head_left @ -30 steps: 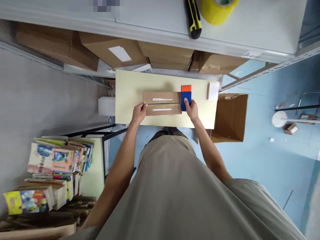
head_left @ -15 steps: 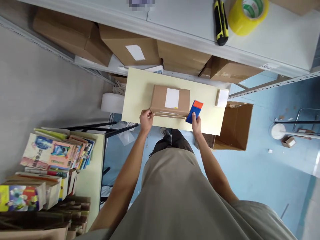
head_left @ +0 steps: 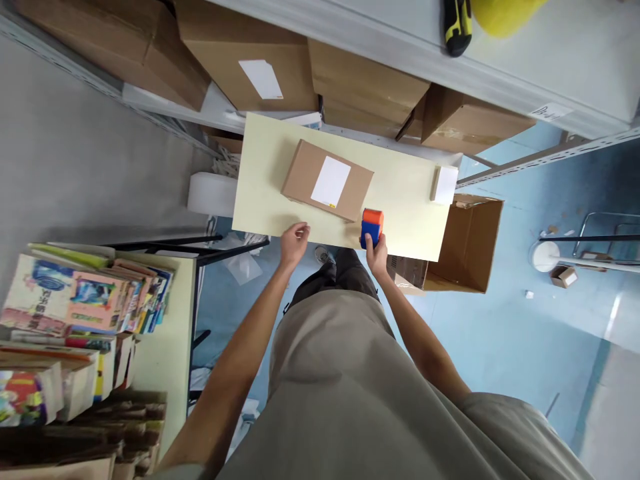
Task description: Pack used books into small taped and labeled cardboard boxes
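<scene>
A brown cardboard box (head_left: 306, 169) with a white label (head_left: 331, 181) lies at an angle on the pale yellow tabletop (head_left: 410, 227). My right hand (head_left: 377, 253) is closed round a blue and orange tape measure (head_left: 371, 228), held just off the box's near right corner. My left hand (head_left: 294, 244) hovers by the table's near edge, below the box's left end and apart from it. Its fingers are curled towards the thumb, and nothing shows between them.
A small white box (head_left: 444, 185) sits at the table's right end. Beside it stands an open carton (head_left: 463, 247). Large cartons (head_left: 365, 87) fill the shelf behind, with a utility knife (head_left: 457, 27) and yellow tape roll (head_left: 505, 13) above. Books (head_left: 90, 293) stand at left.
The box has turned clockwise and its near edge has come away from my left hand. The tape measure has moved slightly left and tilted upright. The view has shifted a little.
</scene>
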Tool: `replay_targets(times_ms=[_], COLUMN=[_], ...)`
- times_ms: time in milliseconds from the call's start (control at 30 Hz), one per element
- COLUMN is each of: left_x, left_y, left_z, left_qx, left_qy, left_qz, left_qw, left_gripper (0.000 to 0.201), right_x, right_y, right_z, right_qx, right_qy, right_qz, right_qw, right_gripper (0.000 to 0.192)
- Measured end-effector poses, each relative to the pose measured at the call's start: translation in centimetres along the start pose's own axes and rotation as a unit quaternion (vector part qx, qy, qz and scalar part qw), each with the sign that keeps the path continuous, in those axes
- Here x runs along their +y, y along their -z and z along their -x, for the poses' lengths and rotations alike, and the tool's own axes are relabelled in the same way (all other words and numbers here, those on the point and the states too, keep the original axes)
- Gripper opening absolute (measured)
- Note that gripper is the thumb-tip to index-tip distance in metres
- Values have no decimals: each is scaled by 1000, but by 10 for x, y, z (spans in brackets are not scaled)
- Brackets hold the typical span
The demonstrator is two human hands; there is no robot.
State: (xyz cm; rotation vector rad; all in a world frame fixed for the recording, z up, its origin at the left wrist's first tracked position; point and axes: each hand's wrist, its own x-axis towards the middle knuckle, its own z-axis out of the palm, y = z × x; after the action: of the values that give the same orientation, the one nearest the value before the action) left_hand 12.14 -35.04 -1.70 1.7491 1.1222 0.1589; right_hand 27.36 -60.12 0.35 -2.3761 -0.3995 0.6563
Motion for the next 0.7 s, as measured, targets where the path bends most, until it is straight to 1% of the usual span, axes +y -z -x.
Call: replay_targets(times_ms=[67, 100, 167, 267, 400, 500, 700], left_x=[7, 11, 20, 30, 38, 41, 39], left_y=[-8, -10, -11, -8, -2, 1, 6], left_z=[38, 52, 70, 73, 64, 64, 73], left_qx=[-70, -98, -132, -163, -207, -212, -159], left_qy=[-51, -84, -144, -208, -257, -274, -308], left_qz=[22, 27, 24, 4, -36, -51, -31], left_qw=[996, 991, 981, 965, 943, 937, 938], left_gripper=[33, 35, 41, 44, 31, 21, 20], right_x=[23, 33, 49, 61, 60, 52, 32], right_y=[3, 4, 8, 15, 22, 27, 36], right_z=[26, 37, 52, 57, 48, 42, 43], right_qx=[-8, -20, -58, -94, -117, -136, -170], right_qy=[16, 34, 98, 187, 263, 288, 290], right_qz=[100, 137, 193, 234, 261, 278, 311], right_qw=[995, 990, 975, 949, 921, 906, 889], right_gripper=[83, 82, 75, 68, 72, 75, 70])
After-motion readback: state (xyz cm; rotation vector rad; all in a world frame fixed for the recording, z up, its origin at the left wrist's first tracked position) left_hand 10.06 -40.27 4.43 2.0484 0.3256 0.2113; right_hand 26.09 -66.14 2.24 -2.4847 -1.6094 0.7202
